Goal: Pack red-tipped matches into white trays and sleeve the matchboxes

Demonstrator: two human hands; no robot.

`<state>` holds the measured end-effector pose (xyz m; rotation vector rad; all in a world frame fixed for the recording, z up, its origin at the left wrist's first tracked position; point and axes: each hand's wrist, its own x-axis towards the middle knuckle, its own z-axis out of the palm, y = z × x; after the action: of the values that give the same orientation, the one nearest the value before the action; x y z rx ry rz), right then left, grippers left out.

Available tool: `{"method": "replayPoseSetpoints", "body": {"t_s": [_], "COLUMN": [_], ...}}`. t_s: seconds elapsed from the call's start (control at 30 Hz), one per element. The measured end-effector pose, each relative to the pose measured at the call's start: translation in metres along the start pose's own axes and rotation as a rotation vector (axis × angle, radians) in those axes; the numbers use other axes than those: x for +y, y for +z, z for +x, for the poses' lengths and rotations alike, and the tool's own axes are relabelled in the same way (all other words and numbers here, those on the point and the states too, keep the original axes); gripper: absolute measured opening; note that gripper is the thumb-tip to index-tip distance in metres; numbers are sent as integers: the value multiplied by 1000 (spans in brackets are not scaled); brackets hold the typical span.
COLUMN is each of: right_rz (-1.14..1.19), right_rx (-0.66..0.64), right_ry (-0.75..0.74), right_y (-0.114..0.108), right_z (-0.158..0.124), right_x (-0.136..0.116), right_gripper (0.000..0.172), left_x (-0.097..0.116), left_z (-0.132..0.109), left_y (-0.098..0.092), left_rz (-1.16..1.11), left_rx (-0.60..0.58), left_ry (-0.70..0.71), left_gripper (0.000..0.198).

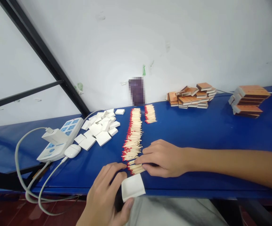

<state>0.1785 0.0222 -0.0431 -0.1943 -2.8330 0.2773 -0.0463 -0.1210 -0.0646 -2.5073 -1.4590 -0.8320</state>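
Note:
My left hand (pixel 108 191) is closed on a small white matchbox tray (pixel 133 187) at the table's front edge, its hollow side facing up. Its index finger reaches to the red heads of a small bunch of matchsticks (pixel 135 168). From the right, my right hand (pixel 164 158) has thumb and fingers closed in on the plain ends of that same bunch. Beyond it stretches a long row of matchsticks (pixel 134 131), red heads to the left. A shorter row of matchsticks (pixel 150 113) lies to the right of its far end.
White trays (pixel 97 127) lie heaped at the left, beside a power strip (pixel 62 138) with cables and a white earbud case (pixel 72 151). Orange-brown matchbox sleeves are piled (pixel 192 97) and stacked (pixel 249 99) at the back right. A blurred dark object (pixel 137 91) leans against the wall.

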Motion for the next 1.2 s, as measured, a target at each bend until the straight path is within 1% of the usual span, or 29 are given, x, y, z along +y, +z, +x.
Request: {"method": "replayPoseSetpoints", "body": {"t_s": [0.1, 0.3, 0.87, 1.07, 1.2], "right_rz": [6, 16, -17, -15, -10], "right_rx": [-6, -9, 3, 36, 80], "right_ry": [2, -14, -42, -68, -99], "right_y": [0, 0, 1, 3, 4], "right_z": [0, -1, -1, -2, -1], "right_x": [0, 1, 0, 1, 2], "right_gripper": [29, 28, 26, 26, 25], "left_x": [0, -1, 0, -2, -4], "left_z": [0, -1, -1, -5, -9], "left_y": [0, 1, 0, 1, 3], "left_rz": [11, 28, 37, 40, 21], "left_rx": [2, 45, 34, 30, 56], "left_ry": [3, 51, 82, 113, 119], "left_gripper": [24, 25, 26, 29, 32]}}
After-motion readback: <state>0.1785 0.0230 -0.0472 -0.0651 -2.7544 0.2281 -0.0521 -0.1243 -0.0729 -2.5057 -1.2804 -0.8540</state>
